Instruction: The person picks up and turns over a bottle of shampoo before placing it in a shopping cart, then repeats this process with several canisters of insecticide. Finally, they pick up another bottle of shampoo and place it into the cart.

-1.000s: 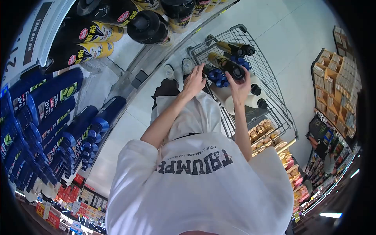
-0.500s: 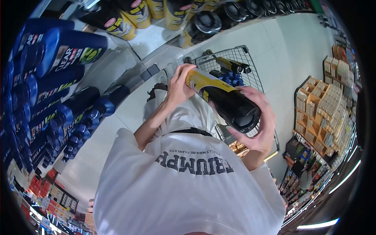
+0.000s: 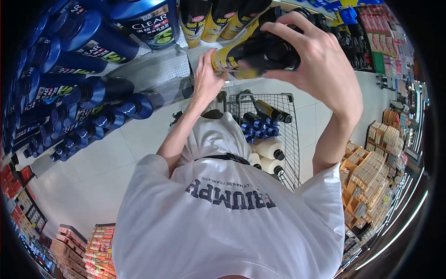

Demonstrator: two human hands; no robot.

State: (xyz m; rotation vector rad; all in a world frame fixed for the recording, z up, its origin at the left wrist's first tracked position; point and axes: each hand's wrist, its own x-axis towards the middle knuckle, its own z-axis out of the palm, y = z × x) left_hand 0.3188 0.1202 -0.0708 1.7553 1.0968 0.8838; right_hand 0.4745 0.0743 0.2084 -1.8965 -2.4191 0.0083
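Note:
A black and yellow bottle (image 3: 232,56) is held tilted between my two hands, in front of the shelf. My left hand (image 3: 207,76) grips its yellow end. Around its black end curl the fingers and thumb of my right hand (image 3: 316,56). Right behind it, similar black and yellow bottles (image 3: 216,21) stand on the shelf (image 3: 169,65). Blue CLEAR bottles (image 3: 146,23) stand to the left of these.
Below the held bottle is a wire cart (image 3: 293,135) with blue-capped bottles (image 3: 258,126), black and yellow bottles (image 3: 269,110) and cream bottles (image 3: 269,149). More blue bottles (image 3: 88,95) line the left shelving. Wooden display racks (image 3: 362,179) stand at the right.
Both hands have moved up towards the shelf with the bottle, the right hand furthest. The view has shifted, so more of the shelf bottles and of the cart's contents shows.

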